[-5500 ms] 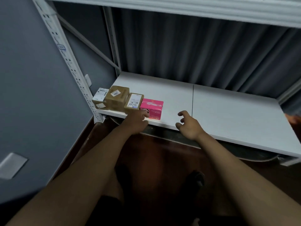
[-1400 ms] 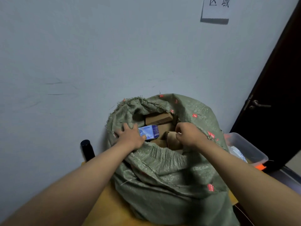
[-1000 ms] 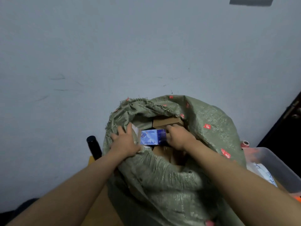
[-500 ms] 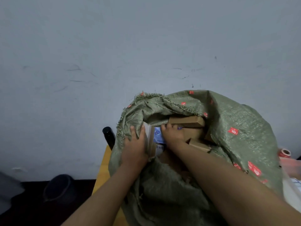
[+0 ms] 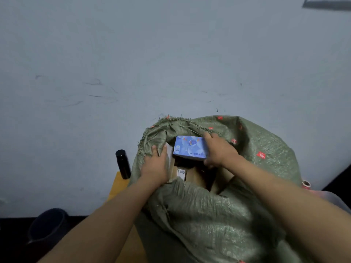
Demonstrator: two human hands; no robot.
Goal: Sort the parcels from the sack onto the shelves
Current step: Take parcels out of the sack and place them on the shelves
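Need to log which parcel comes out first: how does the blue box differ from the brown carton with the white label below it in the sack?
The blue box is printed light blue; the brown carton is plain cardboard with a small white label. The right hand grips the blue box, raised at the sack mouth; the brown carton lies deeper, ungripped. The blue box shows its whole top face; the carton is partly hidden. Both are inside the sack's opening.

A pale grey-blue wall [image 5: 133,54] fills most of the view, marked with faint dark scuffs and scratches. At the far top right, the lower edge of a paper sheet [image 5: 326,3] hangs on it. The floor [image 5: 11,240] at the near left is dark, and a dark round bin [image 5: 47,226] stands there by the wall. A yellow-brown worktop [image 5: 116,185] shows beside it. The light is dim and even.
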